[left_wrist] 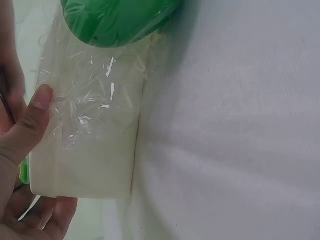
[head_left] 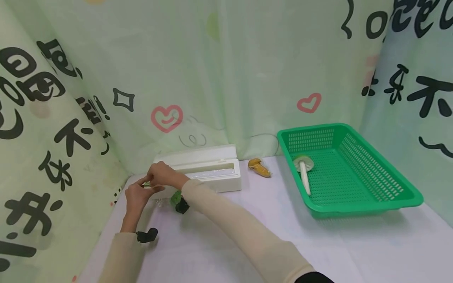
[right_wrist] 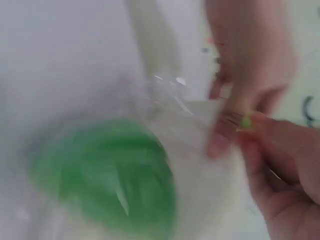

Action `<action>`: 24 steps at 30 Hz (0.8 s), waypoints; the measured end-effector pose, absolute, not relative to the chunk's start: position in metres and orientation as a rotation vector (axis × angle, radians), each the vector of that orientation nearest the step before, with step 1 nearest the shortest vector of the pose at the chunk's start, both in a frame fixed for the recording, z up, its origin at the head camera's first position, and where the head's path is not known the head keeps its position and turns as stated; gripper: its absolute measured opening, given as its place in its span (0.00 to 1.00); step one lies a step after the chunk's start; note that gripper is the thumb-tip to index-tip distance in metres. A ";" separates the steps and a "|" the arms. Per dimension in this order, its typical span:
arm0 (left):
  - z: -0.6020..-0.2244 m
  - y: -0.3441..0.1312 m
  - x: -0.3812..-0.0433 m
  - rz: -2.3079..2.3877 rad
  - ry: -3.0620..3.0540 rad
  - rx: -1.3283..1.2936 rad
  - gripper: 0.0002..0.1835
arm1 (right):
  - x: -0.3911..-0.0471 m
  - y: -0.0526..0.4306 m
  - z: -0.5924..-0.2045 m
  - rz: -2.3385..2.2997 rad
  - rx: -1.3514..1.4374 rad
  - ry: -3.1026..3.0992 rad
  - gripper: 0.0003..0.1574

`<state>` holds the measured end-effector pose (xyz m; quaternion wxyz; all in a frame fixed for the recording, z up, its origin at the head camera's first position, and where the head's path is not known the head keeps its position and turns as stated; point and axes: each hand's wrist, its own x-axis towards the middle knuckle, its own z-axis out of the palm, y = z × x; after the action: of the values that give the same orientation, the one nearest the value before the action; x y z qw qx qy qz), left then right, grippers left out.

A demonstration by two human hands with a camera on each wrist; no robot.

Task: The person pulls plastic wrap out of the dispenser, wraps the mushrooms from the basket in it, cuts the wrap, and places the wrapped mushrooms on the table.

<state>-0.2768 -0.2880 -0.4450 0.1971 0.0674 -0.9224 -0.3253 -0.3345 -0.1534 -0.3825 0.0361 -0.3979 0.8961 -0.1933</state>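
A white cling film box (head_left: 226,184) stands at the back of the table with its lid (head_left: 212,155) raised. My left hand (head_left: 137,198) grips the box's left end, thumb (left_wrist: 31,117) on the front and fingers below. My right hand (head_left: 164,175) is right beside it at that end, pinching a small green piece (right_wrist: 246,122), probably the box's cutter slider. Clear cling film (left_wrist: 95,95) hangs crumpled over the box's front. Under the film, in front of the box, lies a rounded smooth green item (left_wrist: 117,22); its kind cannot be told. The right forearm partly hides it in the head view.
Right of the box lies a yellow-brown curved item (head_left: 259,168). A green plastic basket (head_left: 368,208) stands farther right, holding a mushroom-like piece (head_left: 303,173) with a white stem. Printed curtains (head_left: 247,70) close off the back and sides of the white-covered table (head_left: 226,243).
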 end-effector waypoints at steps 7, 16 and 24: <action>-0.444 -0.287 -0.274 -0.868 -2.637 0.171 0.42 | -0.325 -0.084 -0.363 -0.505 -1.401 2.651 0.22; -0.431 -0.285 -0.272 -0.955 -2.745 0.182 0.45 | -0.305 0.006 -0.361 -0.510 -1.233 2.802 0.21; -0.435 -0.273 -0.268 -0.979 -2.678 0.046 0.35 | -0.277 0.041 -0.388 -0.498 -0.929 2.949 0.14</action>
<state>-0.2681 -0.2734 -0.4353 0.1447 0.0161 -0.9292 -0.3396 -0.2771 0.0414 -0.3884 0.0051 -0.2968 0.9416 -0.1590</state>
